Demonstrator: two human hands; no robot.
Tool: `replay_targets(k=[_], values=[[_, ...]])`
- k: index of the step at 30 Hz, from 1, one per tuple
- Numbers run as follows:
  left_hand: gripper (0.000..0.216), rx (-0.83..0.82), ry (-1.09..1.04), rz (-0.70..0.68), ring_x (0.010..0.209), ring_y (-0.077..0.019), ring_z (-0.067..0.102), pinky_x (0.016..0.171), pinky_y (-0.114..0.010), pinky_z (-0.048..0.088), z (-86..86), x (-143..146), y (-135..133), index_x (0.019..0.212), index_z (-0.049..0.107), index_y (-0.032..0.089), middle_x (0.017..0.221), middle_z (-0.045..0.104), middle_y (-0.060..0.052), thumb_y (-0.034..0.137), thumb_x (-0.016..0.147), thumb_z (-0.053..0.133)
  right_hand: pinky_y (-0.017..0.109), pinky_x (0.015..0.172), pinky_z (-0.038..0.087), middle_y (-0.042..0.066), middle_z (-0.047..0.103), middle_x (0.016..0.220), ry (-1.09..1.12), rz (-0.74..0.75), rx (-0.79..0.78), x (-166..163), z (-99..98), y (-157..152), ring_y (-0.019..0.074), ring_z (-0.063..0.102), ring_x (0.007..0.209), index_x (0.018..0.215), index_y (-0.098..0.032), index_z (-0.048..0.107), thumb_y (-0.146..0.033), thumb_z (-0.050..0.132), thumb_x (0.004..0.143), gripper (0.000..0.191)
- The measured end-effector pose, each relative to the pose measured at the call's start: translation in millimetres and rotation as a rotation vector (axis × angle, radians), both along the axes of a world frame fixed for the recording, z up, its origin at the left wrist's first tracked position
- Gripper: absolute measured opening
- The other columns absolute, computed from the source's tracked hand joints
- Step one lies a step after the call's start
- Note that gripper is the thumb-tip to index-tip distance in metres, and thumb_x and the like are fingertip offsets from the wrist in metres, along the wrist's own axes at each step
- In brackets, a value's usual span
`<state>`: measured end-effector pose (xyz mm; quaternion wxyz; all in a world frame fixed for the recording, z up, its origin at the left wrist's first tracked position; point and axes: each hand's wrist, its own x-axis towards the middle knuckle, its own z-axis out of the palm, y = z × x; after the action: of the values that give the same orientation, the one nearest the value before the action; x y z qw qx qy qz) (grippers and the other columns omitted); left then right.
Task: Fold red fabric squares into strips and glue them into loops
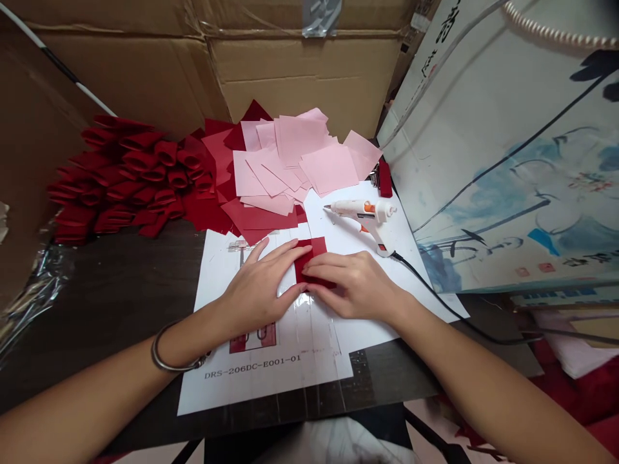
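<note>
A small dark red piece of felt-like fabric lies on the white printed sheets in front of me, partly covered by my fingers. My left hand holds its left side, index finger near the upper edge and thumb at the lower edge. From the right, my right hand grips the same piece, its fingertips and thumb close together on it. Whether the fabric is folded under the fingers is hidden. Just beyond my right hand, a white glue gun lies on its side on the paper, nozzle pointing left.
Pink squares and red squares are heaped at the back. Several rolled red fabric loops are piled at left. A printed sheet lies under my hands. Cardboard walls the back; a painted white panel stands right. A black cord trails rightward.
</note>
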<state>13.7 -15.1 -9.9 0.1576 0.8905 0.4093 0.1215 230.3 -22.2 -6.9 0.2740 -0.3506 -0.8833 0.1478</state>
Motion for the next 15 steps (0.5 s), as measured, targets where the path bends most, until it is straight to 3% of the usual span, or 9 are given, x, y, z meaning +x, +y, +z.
replay_targets(k=[5, 10, 15], values=[[0.055, -0.035, -0.012, 0.004, 0.137, -0.0242, 0.044, 0.121, -0.051, 0.020, 1.8, 0.1, 1.1, 0.142, 0.041, 0.015, 0.144, 0.053, -0.010, 0.039, 0.093, 0.051, 0.028, 0.058, 0.043, 0.004, 0.071, 0.120, -0.166, -0.020, -0.013, -7.8, 1.8, -5.5, 0.0169, 0.071, 0.085, 0.115, -0.018, 0.067, -0.045, 0.046, 0.098, 0.038], [0.053, -0.052, -0.021, -0.013, 0.139, -0.0243, 0.041, 0.121, -0.051, 0.018, 3.6, -2.0, 2.5, 0.141, 0.043, 0.015, 0.143, 0.053, -0.009, 0.036, 0.093, 0.049, 0.031, 0.047, 0.025, 0.003, 0.076, 0.097, -0.327, -0.029, -0.021, -10.5, 10.1, -12.5, 0.0161, 0.064, 0.061, 0.121, -0.014, 0.059, -0.044, 0.036, 0.101, 0.043], [0.052, -0.066, -0.023, -0.026, 0.140, -0.0222, 0.039, 0.122, -0.049, 0.017, 5.1, -2.2, 3.5, 0.142, 0.042, 0.017, 0.145, 0.052, -0.006, 0.039, 0.095, 0.045, 0.032, 0.047, 0.019, 0.004, 0.075, 0.091, -0.382, 0.009, 0.037, -12.6, 10.3, -17.5, 0.0144, 0.060, 0.056, 0.117, -0.013, 0.056, -0.036, 0.033, 0.102, 0.036]])
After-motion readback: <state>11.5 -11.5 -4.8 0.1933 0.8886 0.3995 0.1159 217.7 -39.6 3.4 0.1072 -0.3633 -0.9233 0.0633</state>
